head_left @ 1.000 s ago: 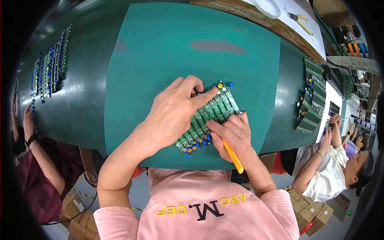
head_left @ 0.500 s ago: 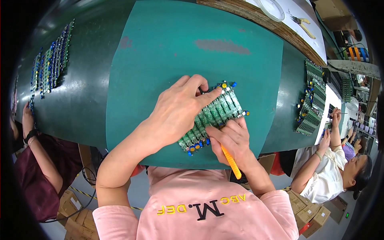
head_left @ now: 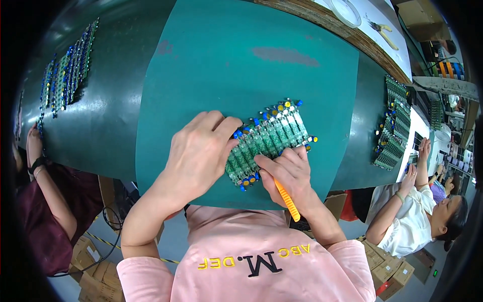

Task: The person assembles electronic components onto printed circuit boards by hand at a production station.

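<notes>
A green circuit board panel [head_left: 266, 142], divided into several narrow strips with blue and yellow round parts along its edges, lies slanted on the green mat [head_left: 211, 60]. My left hand [head_left: 198, 151] is closed at the panel's left end, thumb and curled fingers gripping its edge. In my right hand [head_left: 291, 175] is a tool with a ridged orange handle [head_left: 288, 201]; its working end is hidden under the hand. The right fingers also rest against the panel's near edge.
More board panels lie on the dark table at left [head_left: 70, 70] and right [head_left: 395, 126]. A raised wooden-edged shelf at far right bears yellow-handled pliers [head_left: 386, 35] and a clear round dish [head_left: 346, 12]. Co-workers sit on both sides; cardboard boxes [head_left: 392, 272] stand on the floor.
My left hand has drawn back leftward from the top of the panel to its left end, uncovering more strips. My right hand stays nearly in place with the orange-handled tool.
</notes>
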Available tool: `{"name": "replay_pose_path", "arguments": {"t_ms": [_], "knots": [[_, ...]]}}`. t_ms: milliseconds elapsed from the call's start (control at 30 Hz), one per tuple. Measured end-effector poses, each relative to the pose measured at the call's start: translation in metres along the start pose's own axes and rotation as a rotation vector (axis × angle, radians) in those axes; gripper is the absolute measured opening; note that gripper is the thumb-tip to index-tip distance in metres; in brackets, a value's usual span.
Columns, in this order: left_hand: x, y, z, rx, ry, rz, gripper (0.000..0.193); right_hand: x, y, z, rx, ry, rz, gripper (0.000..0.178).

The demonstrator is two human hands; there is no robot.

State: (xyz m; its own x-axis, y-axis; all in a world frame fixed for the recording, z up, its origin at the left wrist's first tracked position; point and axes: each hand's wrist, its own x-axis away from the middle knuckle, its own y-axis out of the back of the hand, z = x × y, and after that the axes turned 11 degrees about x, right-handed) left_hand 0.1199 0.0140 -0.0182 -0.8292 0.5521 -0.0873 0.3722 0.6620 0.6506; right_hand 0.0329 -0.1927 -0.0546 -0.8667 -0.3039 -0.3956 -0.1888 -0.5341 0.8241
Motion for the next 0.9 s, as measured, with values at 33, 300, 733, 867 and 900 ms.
{"name": "replay_pose_path", "arguments": {"t_ms": [33, 300, 733, 867, 900], "knots": [[0.000, -0.001, -0.003, -0.026, 0.044, 0.016, 0.031, 0.001, 0.001, 0.000, -0.001, -0.004, 0.004, 0.025], [0.001, -0.002, -0.002, -0.082, 0.096, 0.019, 0.023, 0.003, 0.008, 0.010, -0.054, -0.012, -0.039, 0.026], [0.001, 0.001, 0.002, -0.044, 0.140, 0.047, 0.022, 0.004, 0.008, 0.015, -0.078, 0.008, -0.037, 0.024], [0.000, 0.001, 0.005, -0.037, 0.124, 0.055, 0.021, -0.001, 0.001, 0.018, -0.074, 0.018, -0.028, 0.024], [-0.001, 0.001, 0.006, -0.033, 0.111, 0.054, 0.021, -0.004, -0.002, 0.019, -0.059, 0.029, -0.011, 0.024]]}}
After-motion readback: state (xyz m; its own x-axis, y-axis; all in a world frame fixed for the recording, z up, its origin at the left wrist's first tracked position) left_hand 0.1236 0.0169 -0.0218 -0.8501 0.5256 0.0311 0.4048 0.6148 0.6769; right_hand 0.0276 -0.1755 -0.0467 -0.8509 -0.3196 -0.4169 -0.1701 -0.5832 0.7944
